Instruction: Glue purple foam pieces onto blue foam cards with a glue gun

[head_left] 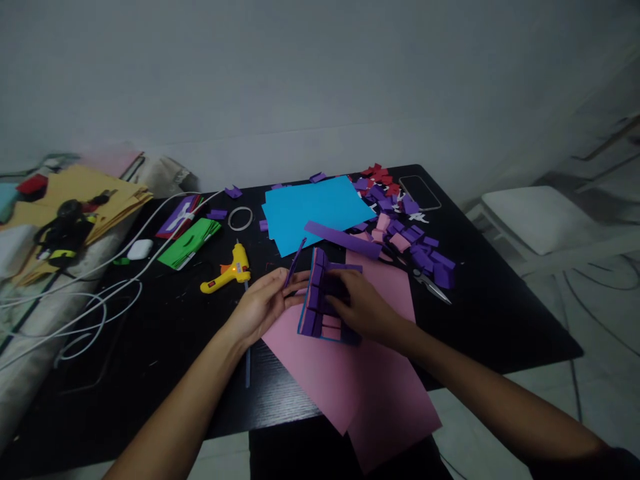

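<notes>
My left hand (pixel 260 303) pinches a thin purple paper strip (pixel 296 261) seen nearly edge-on, its other fingers reaching behind a paper craft piece (pixel 313 300). This piece has rows of folded purple and pink paper blocks on a blue backing, and is tilted above pink sheets (pixel 310 373). My right hand (pixel 367 303) grips it from the right, fingers bent over the purple blocks; the fingertips are partly hidden in shadow. Just beyond the hands, a wider purple strip (pixel 345 240) lies across blue sheets (pixel 320 207).
A yellow glue gun (pixel 233 270) and a glue stick (pixel 247 360) lie left of my hands. Scissors (pixel 433 287) and loose folded purple pieces (pixel 435 260) are at right. Green paper (pixel 190 242), a tape ring (pixel 241 219), white cables (pixel 115 287) and a phone (pixel 420 192) lie farther out.
</notes>
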A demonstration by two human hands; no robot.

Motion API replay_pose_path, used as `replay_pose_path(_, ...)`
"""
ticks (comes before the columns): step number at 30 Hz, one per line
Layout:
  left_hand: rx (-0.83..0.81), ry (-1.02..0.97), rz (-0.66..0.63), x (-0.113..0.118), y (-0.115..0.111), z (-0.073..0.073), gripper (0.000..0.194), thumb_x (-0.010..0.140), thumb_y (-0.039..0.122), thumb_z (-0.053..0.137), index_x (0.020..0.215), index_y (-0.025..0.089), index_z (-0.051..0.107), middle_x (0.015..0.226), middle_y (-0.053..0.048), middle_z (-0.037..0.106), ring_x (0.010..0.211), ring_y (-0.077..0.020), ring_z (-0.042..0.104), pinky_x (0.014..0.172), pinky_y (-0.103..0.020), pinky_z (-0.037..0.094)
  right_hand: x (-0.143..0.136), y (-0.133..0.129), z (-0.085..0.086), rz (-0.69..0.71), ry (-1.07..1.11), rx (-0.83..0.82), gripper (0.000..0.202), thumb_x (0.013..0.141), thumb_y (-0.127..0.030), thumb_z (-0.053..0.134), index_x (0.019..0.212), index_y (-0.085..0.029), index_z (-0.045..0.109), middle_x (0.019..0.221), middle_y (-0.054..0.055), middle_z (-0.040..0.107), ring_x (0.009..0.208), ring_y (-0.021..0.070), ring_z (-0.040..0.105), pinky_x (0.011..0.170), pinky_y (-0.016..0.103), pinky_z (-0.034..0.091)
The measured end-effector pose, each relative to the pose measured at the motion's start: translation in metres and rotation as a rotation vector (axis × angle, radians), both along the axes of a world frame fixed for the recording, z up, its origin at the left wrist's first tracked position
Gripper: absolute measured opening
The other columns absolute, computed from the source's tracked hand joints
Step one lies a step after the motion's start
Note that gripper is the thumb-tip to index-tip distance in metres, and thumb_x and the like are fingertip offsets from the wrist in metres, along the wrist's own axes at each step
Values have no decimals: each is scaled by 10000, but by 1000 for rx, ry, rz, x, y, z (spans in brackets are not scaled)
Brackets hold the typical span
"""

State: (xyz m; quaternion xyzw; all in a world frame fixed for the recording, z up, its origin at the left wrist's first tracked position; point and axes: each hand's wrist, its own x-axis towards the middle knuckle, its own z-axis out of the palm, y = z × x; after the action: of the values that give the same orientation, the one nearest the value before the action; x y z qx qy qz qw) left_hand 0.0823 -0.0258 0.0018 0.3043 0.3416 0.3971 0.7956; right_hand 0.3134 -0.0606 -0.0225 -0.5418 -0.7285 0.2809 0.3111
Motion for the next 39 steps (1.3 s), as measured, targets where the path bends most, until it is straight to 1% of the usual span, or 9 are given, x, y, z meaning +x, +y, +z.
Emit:
replay_pose_path(3, 5, -18, -20, 6, -5, 2, 149, 966, 272, 745, 913, 137, 713, 1269, -203, 776, 1086, -278, 767, 940, -387, 612, -1, -1, -2, -19, -69, 97, 324, 887, -145, 713, 1207, -186, 692, 1228, 151, 758, 1212, 356, 667, 1066, 547, 515)
replay_pose_path(6, 0, -8, -16, 9, -7, 4, 151, 972, 267, 739, 904, 135, 714, 1249, -200, 777, 1081, -272, 763, 944, -378, 607, -2, -3, -2, -92, -45, 117, 221, 870, -134, 745, 1084, -179, 714, 1135, 142, 771, 1118, 340, 690, 987, 502, 546)
replay_pose_path(12, -11, -14, 4, 9, -6, 1, 180, 934, 289, 788, 869, 140, 709, 1081, -154, 791, 974, -237, 764, 911, -351, 619, -8, -11, 4, -167, 183, -47, 100, 899, -156, 753, 975, -198, 703, 913, 46, 786, 802, 216, 720, 754, 346, 557)
replay_pose_path(15, -23, -9, 18, 9, -6, -1, 196, 925, 290, 797, 840, 148, 693, 996, -132, 782, 947, -233, 761, 906, -355, 623, -11, -13, 5, -192, 170, -45, 119, 881, -139, 772, 915, -205, 680, 851, 17, 771, 722, 190, 695, 690, 312, 526)
replay_pose_path(18, -35, -4, 32, 8, -6, -2, 196, 916, 278, 802, 827, 156, 678, 997, -129, 782, 952, -241, 761, 907, -374, 626, -12, -12, 2, -173, 96, 22, 127, 886, -112, 770, 879, -206, 685, 863, 23, 772, 760, 199, 707, 731, 324, 538)
replay_pose_path(21, -40, 2, 37, 7, -5, -3, 163, 925, 266, 787, 859, 152, 692, 1064, -140, 787, 943, -232, 757, 922, -385, 621, -13, -11, -2, -130, 58, 82, 88, 924, -124, 752, 936, -209, 732, 943, 49, 788, 859, 223, 734, 823, 361, 570)
replay_pose_path(27, -35, 5, 24, 6, -5, -3, 170, 926, 269, 783, 862, 148, 683, 1121, -164, 785, 973, -244, 758, 916, -386, 620, -11, -8, -3, -54, 21, 100, 116, 1017, -158, 661, 1012, -210, 765, 1011, 70, 791, 961, 235, 750, 900, 386, 586)
replay_pose_path(35, -51, 1, 46, 6, -4, -3, 173, 938, 236, 749, 822, 159, 648, 1008, -135, 766, 902, -222, 741, 864, -352, 611, -13, -5, -3, 14, -133, 118, 147, 1052, -154, 552, 988, -208, 672, 1013, 82, 730, 945, 232, 696, 852, 361, 558)
replay_pose_path(39, -52, -10, 48, 6, -5, -3, 191, 931, 239, 758, 800, 164, 642, 951, -114, 757, 873, -211, 736, 862, -347, 612, -12, -2, -1, -32, -70, 125, 105, 1006, -155, 543, 964, -214, 619, 963, 78, 722, 858, 225, 680, 767, 345, 545)
